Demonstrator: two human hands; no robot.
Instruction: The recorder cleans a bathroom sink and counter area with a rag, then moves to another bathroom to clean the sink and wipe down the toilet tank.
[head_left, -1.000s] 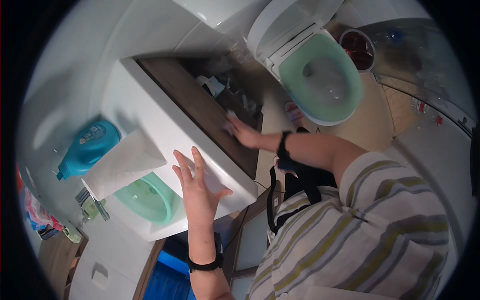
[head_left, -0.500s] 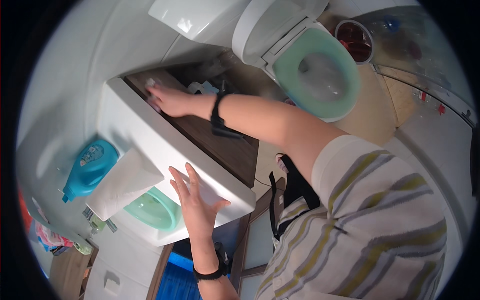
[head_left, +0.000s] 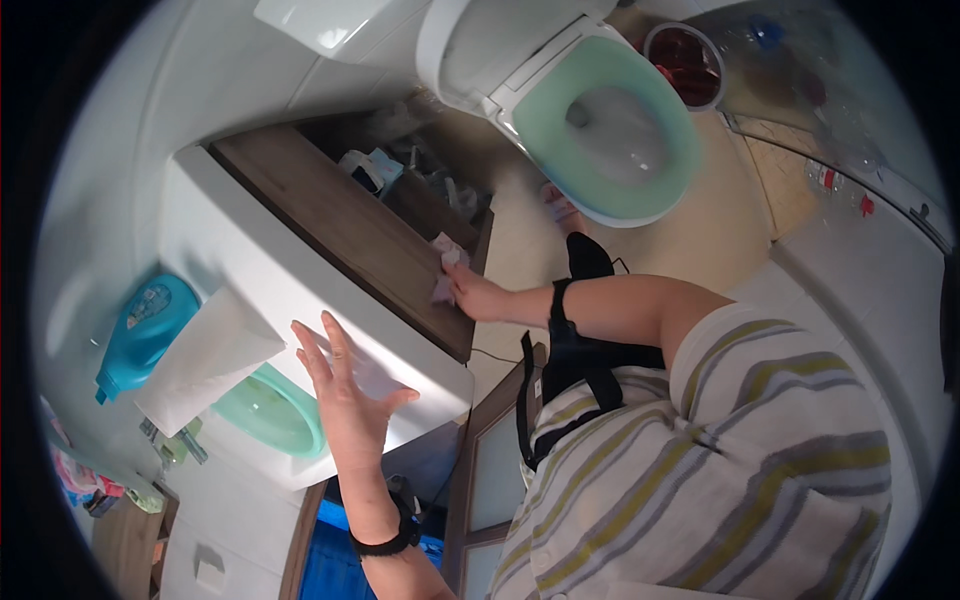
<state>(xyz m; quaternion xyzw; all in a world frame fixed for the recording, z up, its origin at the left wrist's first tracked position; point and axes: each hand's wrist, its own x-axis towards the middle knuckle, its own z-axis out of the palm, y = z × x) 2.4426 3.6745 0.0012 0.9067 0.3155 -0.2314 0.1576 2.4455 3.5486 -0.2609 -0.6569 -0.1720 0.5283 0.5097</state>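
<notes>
My right hand (head_left: 478, 294) presses a crumpled pinkish-white cloth (head_left: 447, 258) against the dark wood side panel (head_left: 330, 235) of the vanity, close to the panel's near end. Its fingers are bent around the cloth. On the white basin top (head_left: 235, 220), my left hand (head_left: 350, 405) rests near the front edge with its fingers spread and nothing in them. A white paper pack (head_left: 212, 355) lies beside the left hand, partly over the green oval basin (head_left: 268, 410). Beyond it is a blue bottle (head_left: 150, 330).
The toilet (head_left: 605, 130) stands open beyond the vanity, with a bin (head_left: 684, 66) lined in red next to it. Small items (head_left: 372, 172) and clear plastic sit in the open shelf under the panel. A glass shower edge (head_left: 850, 170) curves at the right, near a clear bottle (head_left: 835, 185).
My right hand has slid the cloth along the wood panel, from its far end toward the near end. The left hand stays on the basin top while the view shifts slightly.
</notes>
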